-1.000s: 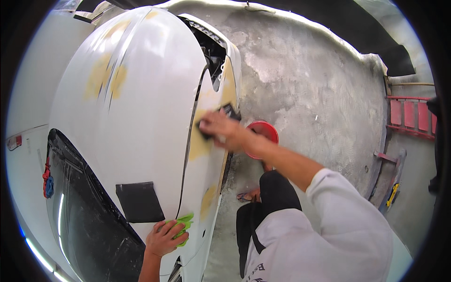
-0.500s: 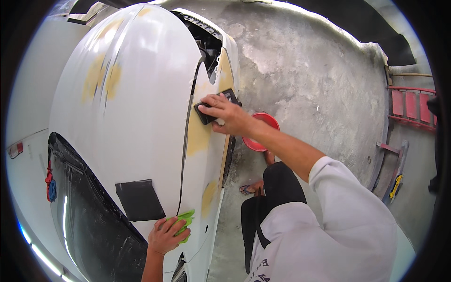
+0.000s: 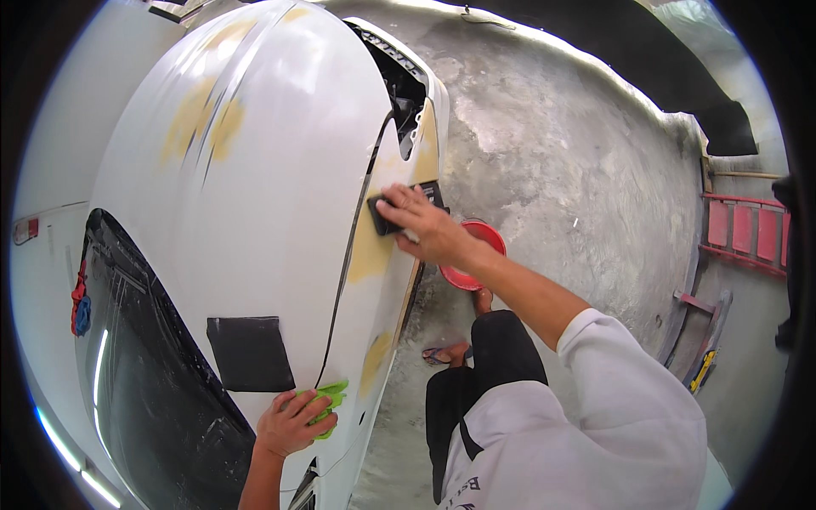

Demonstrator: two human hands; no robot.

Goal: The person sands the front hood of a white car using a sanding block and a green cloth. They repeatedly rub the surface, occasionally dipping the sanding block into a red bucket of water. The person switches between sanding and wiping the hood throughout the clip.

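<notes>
A white car body with its bonnet (image 3: pixel 280 187) fills the left half. My right hand (image 3: pixel 425 225) is closed over a black sanding block (image 3: pixel 384 219), pressing it flat on the front fender. Beneath it, a yellowish patch (image 3: pixel 369 259) shows on the paint. Farther back on the fender, near the windscreen, my left hand (image 3: pixel 287 422) rests with its fingers curled over a crumpled green cloth (image 3: pixel 330 401). Beside that hand, a dark square sheet of sandpaper (image 3: pixel 249 353) lies on the bonnet.
A red bucket (image 3: pixel 498 246) stands on the concrete floor (image 3: pixel 578 170) by my foot, next to the car. Against the right wall are a red slatted rack (image 3: pixel 744 229) and a rail with a yellow tool (image 3: pixel 703 371). Red and blue clips (image 3: pixel 81 306) sit at the windscreen's edge.
The view has shifted slightly. My right hand and the block have slid a little along the fender patch. My left hand stays on the green cloth.
</notes>
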